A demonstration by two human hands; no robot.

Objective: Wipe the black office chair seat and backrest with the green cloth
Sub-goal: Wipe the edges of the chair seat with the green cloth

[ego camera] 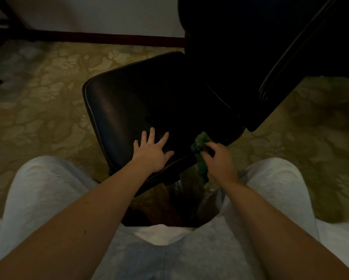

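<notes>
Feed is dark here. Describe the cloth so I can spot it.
Find the black seat mid-view. At its near right edge the right hand pinches the cloth, which hangs down off the seat. It is the only green thing there.

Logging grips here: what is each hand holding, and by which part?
Right hand pinches the green cloth near its upper end; left hand holds nothing.

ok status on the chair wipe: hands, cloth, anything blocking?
Left hand flat on seat, fingers spread. Right hand grips green cloth at seat's near edge. Backrest upright beyond. Nothing in the way.
</notes>
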